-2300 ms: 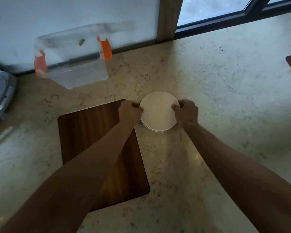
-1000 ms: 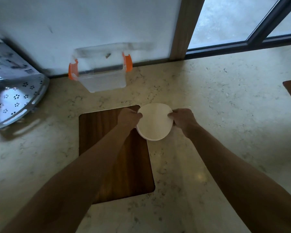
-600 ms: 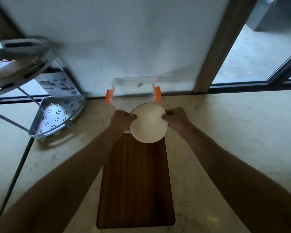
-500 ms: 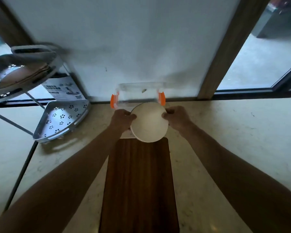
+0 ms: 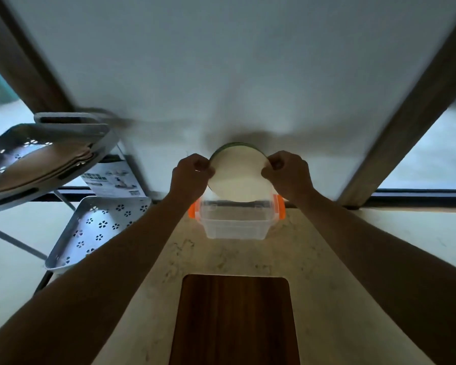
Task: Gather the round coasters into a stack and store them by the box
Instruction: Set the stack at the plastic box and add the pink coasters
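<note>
We grip the stack of stiff, light-looking round cream coasters [image 5: 239, 177] by opposite edges, left hand [image 5: 188, 177] and right hand [image 5: 290, 175] clenched, above the clear orange-latched plastic box [image 5: 236, 222] on the worktop [image 5: 327, 259].

Both bare forearms reach from the lower corners toward frame centre, left hand [image 5: 188, 177] and right hand [image 5: 287, 173] with fingers curled shut, pinching the stack's opposite edges.
</note>
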Demonstrator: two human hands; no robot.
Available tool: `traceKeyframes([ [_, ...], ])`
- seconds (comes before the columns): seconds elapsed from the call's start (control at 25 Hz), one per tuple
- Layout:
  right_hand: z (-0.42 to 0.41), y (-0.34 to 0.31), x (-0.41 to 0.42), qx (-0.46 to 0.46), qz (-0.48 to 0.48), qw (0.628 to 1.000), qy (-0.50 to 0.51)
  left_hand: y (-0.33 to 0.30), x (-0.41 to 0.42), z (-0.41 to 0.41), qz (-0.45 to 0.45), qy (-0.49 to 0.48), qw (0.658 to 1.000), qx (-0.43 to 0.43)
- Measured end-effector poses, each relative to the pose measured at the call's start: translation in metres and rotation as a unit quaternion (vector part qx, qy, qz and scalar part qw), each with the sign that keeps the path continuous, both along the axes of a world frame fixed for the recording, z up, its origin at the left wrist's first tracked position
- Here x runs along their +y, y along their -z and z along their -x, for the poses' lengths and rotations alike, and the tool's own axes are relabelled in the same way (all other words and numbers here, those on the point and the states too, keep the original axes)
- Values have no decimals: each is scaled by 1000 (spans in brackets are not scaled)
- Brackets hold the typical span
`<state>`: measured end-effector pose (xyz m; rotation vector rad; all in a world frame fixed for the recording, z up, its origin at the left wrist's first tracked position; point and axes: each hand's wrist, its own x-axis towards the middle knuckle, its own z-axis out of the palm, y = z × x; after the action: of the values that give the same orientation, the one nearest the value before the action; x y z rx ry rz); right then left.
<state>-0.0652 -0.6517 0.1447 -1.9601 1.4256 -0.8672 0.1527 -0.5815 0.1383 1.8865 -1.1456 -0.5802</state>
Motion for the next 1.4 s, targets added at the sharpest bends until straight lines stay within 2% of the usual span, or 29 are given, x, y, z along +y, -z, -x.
traceKeyframes([
  [0.24, -10, 63, -22, 34, 44, 998, -3, 65, -22, -6, -26, -18, 997, -68],
  [0.36, -14, 93, -28, 37, 30, 999, 14, 90, -28, -4, -23, -27, 996, -79],
  [0.48, -16, 111, -32, 33, 23, 999, 24, 104, -32, -1, -23, -22, 991, -129],
  [0.68, -25, 121, -31, 35, 43, 997, 51, 113, -35, -1, -21, -26, 982, -184],
  [0.92, -25, 127, -32, 113, 88, 989, 44, 118, -37, -1, -45, -17, 970, -237],
  [1.28, -27, 129, -34, 157, 90, 982, 49, 122, -39, -2, -56, -42, 956, -284],
  [1.4, -27, 129, -35, 176, 86, 980, 46, 123, -40, -2, -50, -50, 958, -276],
])
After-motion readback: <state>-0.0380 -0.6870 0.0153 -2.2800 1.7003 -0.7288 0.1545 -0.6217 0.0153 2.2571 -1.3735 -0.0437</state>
